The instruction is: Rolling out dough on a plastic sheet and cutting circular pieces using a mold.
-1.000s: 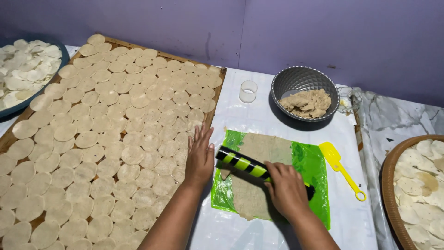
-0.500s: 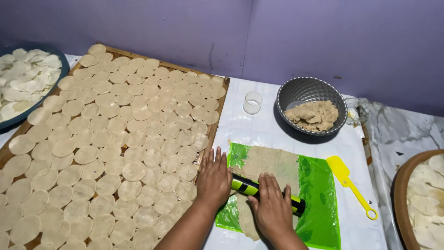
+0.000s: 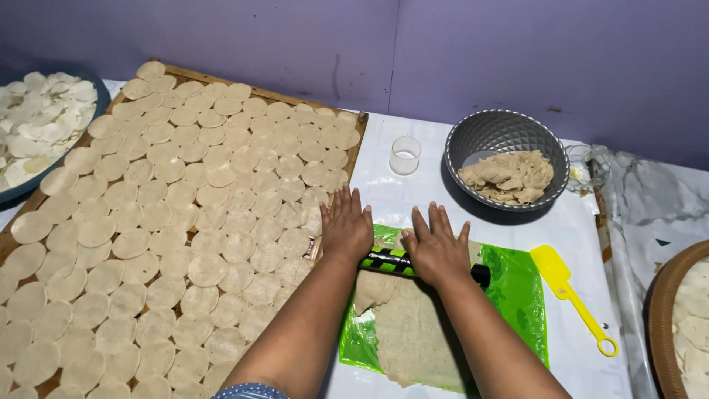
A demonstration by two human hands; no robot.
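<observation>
— So, how far are we? Let's look from the left.

— Far left, the blue bowl (image 3: 15,188) is full of white rounds. Next to it the big tray (image 3: 354,148) is nearly covered with flat dough rounds (image 3: 207,214), row after row. We think that part is mostly done, since little bare wood shows.

— And our hands?

— Our left hand (image 3: 346,225) lies flat and open, fingers spread, pressing on one end of the pin (image 3: 391,260), right at the tray's edge. Our right hand (image 3: 437,247) is flat and open too, pressing on the pin just beside the left one. Neither hand grips it; we push with our palms.

— Where is the dough?

— The dough sheet (image 3: 410,325) lies on the green mat (image 3: 517,295), under the pin and down toward us. It looks thin near us, but thick and lumpy by the pin. So we guess it needs more rolling.

— What else?

— A small clear cup (image 3: 405,155) stands above the mat. Right of it, the grey bowl (image 3: 506,166) has a lump of dough (image 3: 509,177) left, so more sheets wait. A yellow scraper (image 3: 572,295) lies beside the mat. At the far right edge, a round basket (image 3: 661,318) holds a few more rounds.
</observation>
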